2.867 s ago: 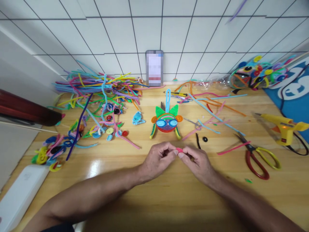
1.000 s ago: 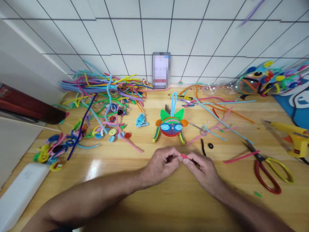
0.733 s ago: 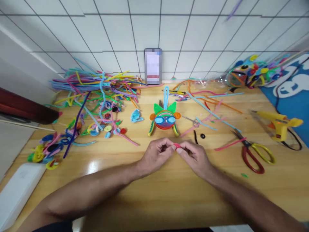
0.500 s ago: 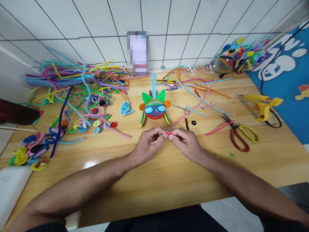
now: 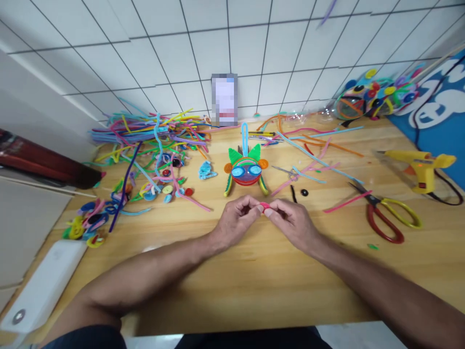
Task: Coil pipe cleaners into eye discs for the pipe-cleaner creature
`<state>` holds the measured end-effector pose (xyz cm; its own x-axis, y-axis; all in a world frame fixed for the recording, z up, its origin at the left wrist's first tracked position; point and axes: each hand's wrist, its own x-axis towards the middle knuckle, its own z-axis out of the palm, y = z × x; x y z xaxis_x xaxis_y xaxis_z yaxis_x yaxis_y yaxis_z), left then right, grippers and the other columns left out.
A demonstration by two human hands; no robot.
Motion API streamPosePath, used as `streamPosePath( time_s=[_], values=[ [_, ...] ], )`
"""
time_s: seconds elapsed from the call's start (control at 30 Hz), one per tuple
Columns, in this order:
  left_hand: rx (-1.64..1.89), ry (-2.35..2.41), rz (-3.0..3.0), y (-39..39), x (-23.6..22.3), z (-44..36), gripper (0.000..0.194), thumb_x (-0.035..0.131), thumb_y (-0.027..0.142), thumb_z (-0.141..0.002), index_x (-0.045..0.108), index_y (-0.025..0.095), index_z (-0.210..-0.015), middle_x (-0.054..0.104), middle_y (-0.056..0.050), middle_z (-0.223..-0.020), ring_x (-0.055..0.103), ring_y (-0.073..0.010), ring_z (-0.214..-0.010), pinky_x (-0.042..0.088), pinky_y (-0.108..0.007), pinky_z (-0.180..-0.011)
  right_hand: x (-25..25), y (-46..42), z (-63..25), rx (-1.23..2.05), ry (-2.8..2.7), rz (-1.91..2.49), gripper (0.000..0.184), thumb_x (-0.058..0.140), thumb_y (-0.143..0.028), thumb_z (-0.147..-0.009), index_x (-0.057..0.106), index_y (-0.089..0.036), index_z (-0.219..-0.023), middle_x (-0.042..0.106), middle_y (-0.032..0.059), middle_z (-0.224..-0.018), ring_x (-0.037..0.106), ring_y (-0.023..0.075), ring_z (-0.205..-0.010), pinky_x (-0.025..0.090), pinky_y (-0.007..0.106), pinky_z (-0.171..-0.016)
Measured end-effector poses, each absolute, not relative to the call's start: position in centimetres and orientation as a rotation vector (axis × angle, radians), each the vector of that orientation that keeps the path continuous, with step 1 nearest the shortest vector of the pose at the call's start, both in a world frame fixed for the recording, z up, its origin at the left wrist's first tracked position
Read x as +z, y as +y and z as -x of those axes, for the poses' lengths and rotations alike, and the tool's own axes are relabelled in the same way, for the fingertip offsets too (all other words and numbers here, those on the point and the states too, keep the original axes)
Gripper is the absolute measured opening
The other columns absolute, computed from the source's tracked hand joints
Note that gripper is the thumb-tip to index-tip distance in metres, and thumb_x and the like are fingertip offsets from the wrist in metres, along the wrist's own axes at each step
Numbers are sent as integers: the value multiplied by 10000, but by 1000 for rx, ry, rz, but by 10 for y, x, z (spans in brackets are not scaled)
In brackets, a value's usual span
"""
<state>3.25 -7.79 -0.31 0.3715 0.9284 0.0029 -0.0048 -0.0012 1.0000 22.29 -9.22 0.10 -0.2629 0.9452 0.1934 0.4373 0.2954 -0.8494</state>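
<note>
Between the fingertips of both hands is a small red piece of pipe cleaner [image 5: 265,206], bent or coiled. My left hand [image 5: 238,219] pinches its left side, and my right hand [image 5: 290,220] grips the right side; both hands are closed. Just beyond them lies a colourful pipe-cleaner figure [image 5: 246,172] with green pointed ears, orange round side pieces, blue eyes and a light blue loop on top. A black button-like disc [image 5: 304,193] and a short black pipe cleaner [image 5: 293,194] are beside my right hand.
Large scissors [image 5: 385,213] and a yellow glue gun [image 5: 417,165] lie to the right. Bundled pipe cleaners [image 5: 145,128] and small coiled pieces [image 5: 96,215] are at left, near a white device [image 5: 47,286] and a dark red cylinder [image 5: 43,160]. A phone [image 5: 224,99] leans on the tiled wall.
The whole view has shifted, so the table things appear farther right and slightly lower. Both hands keep pinching the red piece, with little visible change in their pose.
</note>
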Motion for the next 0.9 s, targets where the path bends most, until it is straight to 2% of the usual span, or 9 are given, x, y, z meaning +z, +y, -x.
streamPosePath(
  time_s=[0.1,0.4,0.67,0.9],
  values=[
    [936,935,-1356,-78,-2,-32,404,680,530,-910,655,136,-826,593,1,-732,490,-109,-674,409,-242,-661,1,-93,-222,881,-1833,1242,256,564,-332,-972,609,-196,-760,496,-40,-626,438,111,-581,336,258,-560],
    [899,872,-1378,-78,-2,-31,432,679,572,-901,657,143,-866,619,-15,-764,539,-124,-711,441,-256,-698,-2,-92,-224,865,-1861,1264,343,550,-365,-984,554,-201,-683,457,-40,-601,412,112,-571,319,263,-550],
    [932,919,-1354,-78,-1,-32,419,685,546,-907,664,132,-842,617,-12,-750,512,-112,-683,424,-244,-663,2,-93,-223,878,-1846,1250,284,563,-332,-964,556,-201,-712,462,-45,-614,420,105,-570,320,262,-552],
    [910,887,-1376,-78,-3,-32,413,681,541,-910,667,132,-858,608,-7,-749,509,-113,-687,427,-243,-668,1,-93,-222,876,-1851,1260,334,549,-337,-968,509,-210,-661,433,-44,-597,399,113,-566,306,270,-553]
  ],
)
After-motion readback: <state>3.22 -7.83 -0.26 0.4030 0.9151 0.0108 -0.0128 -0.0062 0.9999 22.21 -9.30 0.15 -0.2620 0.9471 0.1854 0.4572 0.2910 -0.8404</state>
